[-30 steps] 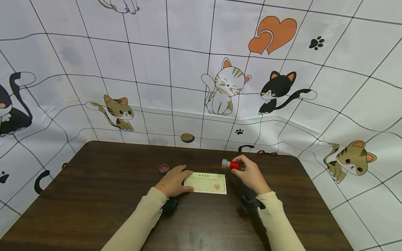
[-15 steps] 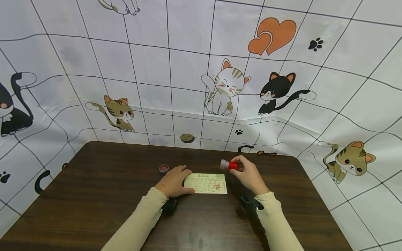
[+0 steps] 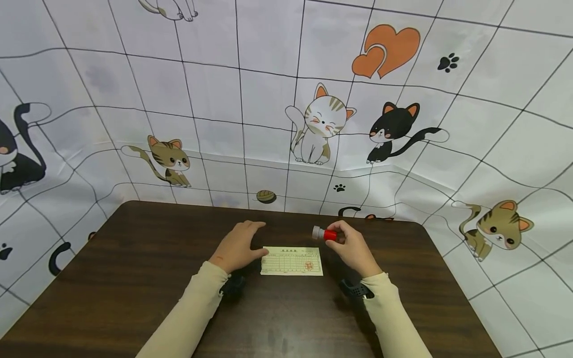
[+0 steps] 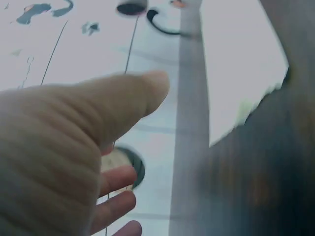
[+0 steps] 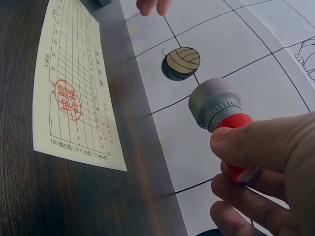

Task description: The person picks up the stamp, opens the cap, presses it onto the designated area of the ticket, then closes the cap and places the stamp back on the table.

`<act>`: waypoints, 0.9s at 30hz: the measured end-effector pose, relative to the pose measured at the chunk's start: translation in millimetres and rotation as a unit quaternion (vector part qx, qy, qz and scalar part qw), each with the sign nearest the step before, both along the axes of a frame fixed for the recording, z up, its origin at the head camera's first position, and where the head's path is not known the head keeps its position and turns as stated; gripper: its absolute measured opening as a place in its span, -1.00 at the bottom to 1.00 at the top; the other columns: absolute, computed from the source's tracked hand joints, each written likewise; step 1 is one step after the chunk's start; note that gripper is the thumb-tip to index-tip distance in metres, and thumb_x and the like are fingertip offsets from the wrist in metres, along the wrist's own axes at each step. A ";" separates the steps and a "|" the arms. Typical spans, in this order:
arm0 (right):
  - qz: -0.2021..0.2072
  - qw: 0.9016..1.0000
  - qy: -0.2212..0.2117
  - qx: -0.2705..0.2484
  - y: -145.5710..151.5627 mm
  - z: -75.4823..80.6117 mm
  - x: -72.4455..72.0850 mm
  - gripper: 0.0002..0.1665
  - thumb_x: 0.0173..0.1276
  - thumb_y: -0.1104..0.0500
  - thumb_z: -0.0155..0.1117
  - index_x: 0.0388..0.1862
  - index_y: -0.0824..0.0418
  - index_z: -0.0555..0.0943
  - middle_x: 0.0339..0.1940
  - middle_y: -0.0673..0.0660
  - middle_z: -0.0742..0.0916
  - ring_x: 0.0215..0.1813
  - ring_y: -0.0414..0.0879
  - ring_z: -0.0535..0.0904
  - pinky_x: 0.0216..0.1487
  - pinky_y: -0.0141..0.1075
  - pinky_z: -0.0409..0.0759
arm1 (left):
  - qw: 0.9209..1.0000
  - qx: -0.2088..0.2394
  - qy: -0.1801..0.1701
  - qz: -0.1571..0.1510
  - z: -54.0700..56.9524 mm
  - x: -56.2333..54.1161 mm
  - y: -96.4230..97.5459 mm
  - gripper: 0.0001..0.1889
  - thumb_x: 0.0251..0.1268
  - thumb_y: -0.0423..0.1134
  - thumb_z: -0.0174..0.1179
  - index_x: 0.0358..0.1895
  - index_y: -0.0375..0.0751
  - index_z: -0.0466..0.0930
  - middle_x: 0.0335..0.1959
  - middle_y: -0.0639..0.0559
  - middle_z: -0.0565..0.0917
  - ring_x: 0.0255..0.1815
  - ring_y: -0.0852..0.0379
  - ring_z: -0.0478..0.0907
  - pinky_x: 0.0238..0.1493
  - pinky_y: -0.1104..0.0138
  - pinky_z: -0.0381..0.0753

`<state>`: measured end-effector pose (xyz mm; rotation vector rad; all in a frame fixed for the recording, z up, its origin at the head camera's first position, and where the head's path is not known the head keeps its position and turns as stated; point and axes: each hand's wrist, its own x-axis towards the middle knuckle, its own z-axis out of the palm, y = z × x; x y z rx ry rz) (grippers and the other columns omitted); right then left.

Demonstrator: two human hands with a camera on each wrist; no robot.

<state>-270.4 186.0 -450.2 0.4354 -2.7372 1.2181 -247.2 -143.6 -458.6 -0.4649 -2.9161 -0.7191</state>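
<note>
A pale yellow printed slip (image 3: 291, 261) lies flat on the dark wooden table, a round red seal mark (image 5: 67, 100) near one end. My left hand (image 3: 237, 247) hovers at the slip's left edge with relaxed, spread fingers and holds nothing; in the left wrist view its thumb (image 4: 133, 93) is apart from the blurred slip. Right of the slip, my right hand (image 3: 356, 251) pinches the red handle of a stamp (image 5: 215, 102) between thumb and fingers. The stamp's grey end points left, held above the table. The small round reddish dish is hidden behind my left hand.
The dark brown table (image 3: 134, 278) ends at a back edge against a white sheet (image 3: 215, 124) printed with grid lines and cartoon cats. Dark bands sit on both wrists, over or by pale sleeves (image 3: 188, 308).
My left hand has lifted off the slip and shifted left and away from me, covering the small round dish. The right hand with the stamp has drifted slightly left.
</note>
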 end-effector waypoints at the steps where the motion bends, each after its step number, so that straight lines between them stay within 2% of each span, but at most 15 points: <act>1: 0.001 1.000 0.001 -0.002 -0.2 0.2 0.3 -0.58 0.32 0.31 0.50 0.11 0.16 0.60 0.01 0.17 0.73 -0.18 -0.01 0.61 -0.17 -0.20 0.63 | 1.000 -0.001 0.001 0.006 0.1 -1.1 -4.4 -0.18 0.24 0.05 0.49 0.52 -0.14 0.39 0.43 -0.19 0.49 0.46 -0.25 0.38 0.36 -0.14 0.47; 6: 0.001 1.000 0.003 -0.007 -0.4 1.9 1.6 -0.58 0.31 0.31 0.50 0.11 0.17 0.60 0.01 0.17 0.73 -0.20 -0.02 0.60 -0.19 -0.20 0.62 | 0.999 0.004 -0.011 0.036 -0.7 -5.6 -26.9 -0.16 0.21 -0.02 0.53 0.51 -0.23 0.39 0.42 -0.30 0.46 0.43 -0.34 0.37 0.33 -0.21 0.46; 13: 0.002 1.000 -0.004 -0.007 -2.0 -0.5 1.1 -0.59 0.32 0.31 0.50 0.10 0.15 0.60 0.02 0.16 0.73 -0.18 -0.03 0.63 -0.15 -0.20 0.65 | 0.997 -0.001 -0.044 0.065 -7.0 -6.9 -50.8 -0.27 0.21 -0.10 0.52 0.40 -0.30 0.49 0.31 -0.37 0.51 0.30 -0.37 0.44 0.20 -0.19 0.54; 19: 0.006 1.000 -0.016 -0.016 -3.6 -3.3 1.7 -0.60 0.32 0.32 0.50 0.09 0.15 0.60 0.03 0.17 0.72 -0.17 -0.03 0.66 -0.14 -0.18 0.69 | 0.995 0.000 -0.062 0.080 -10.2 -6.5 -56.8 -0.37 0.23 -0.08 0.51 0.31 -0.30 0.57 0.20 -0.32 0.56 0.16 -0.30 0.50 0.10 -0.15 0.60; 27: 0.011 1.000 -0.015 -0.012 -5.8 -3.4 1.6 -0.59 0.32 0.33 0.50 0.10 0.17 0.59 0.04 0.18 0.72 -0.15 -0.03 0.68 -0.09 -0.14 0.73 | 0.995 -0.011 -0.053 0.080 -11.4 -7.1 -56.8 -0.44 0.27 -0.11 0.49 0.26 -0.30 0.61 0.11 -0.29 0.60 0.10 -0.26 0.53 0.07 -0.12 0.61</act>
